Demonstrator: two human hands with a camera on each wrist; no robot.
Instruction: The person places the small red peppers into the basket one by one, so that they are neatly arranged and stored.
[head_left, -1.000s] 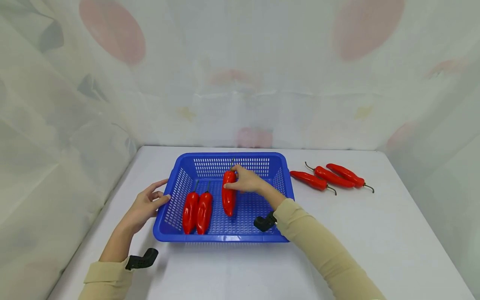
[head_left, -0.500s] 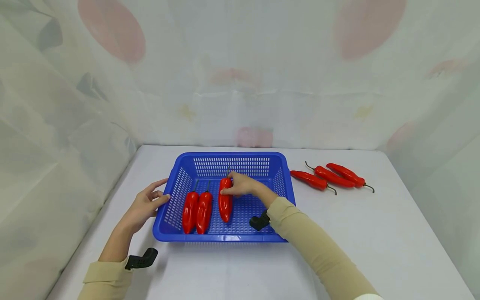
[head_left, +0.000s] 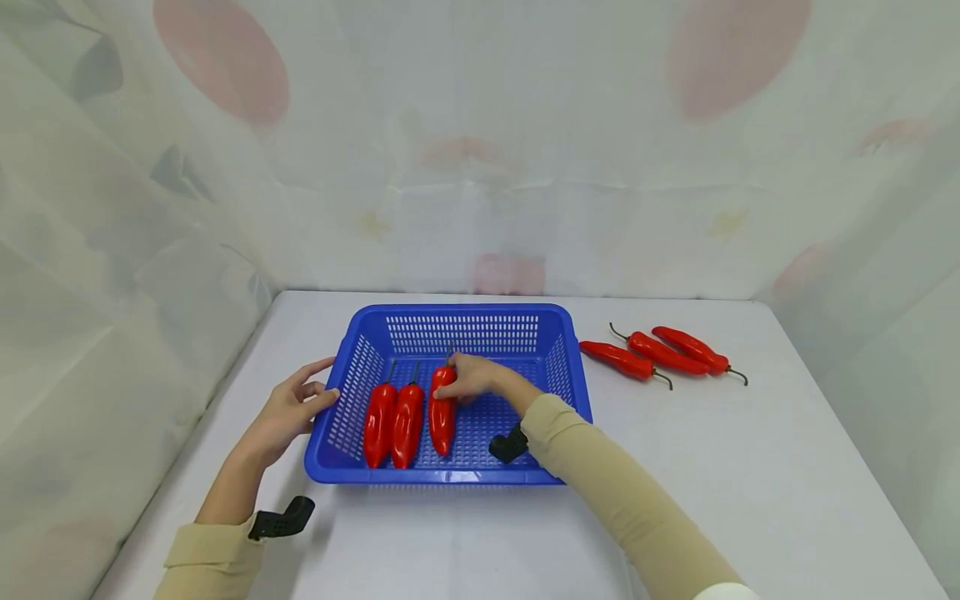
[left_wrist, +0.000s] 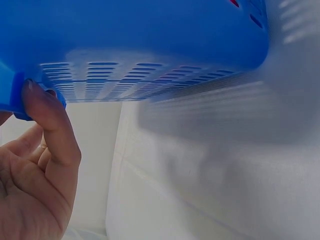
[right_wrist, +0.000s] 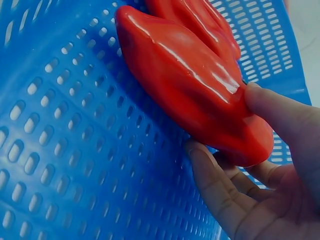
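I see the right hand (head_left: 474,377) pinching a glossy red, tapered pepper (head_left: 442,425) inside the blue perforated plastic basket (head_left: 450,477); pepper just left of that hand, long axis near-far, stem (head_left: 450,350) far; left hand (head_left: 288,408), farther off, grips the left rim (head_left: 318,439).

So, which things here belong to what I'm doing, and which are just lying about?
Part of it:
blue basket, left hand at its rim
red pepper in right hand
two more peppers inside
three peppers right of basket, probably

Just around:
white table
patterned sheet behind
black wrist devices
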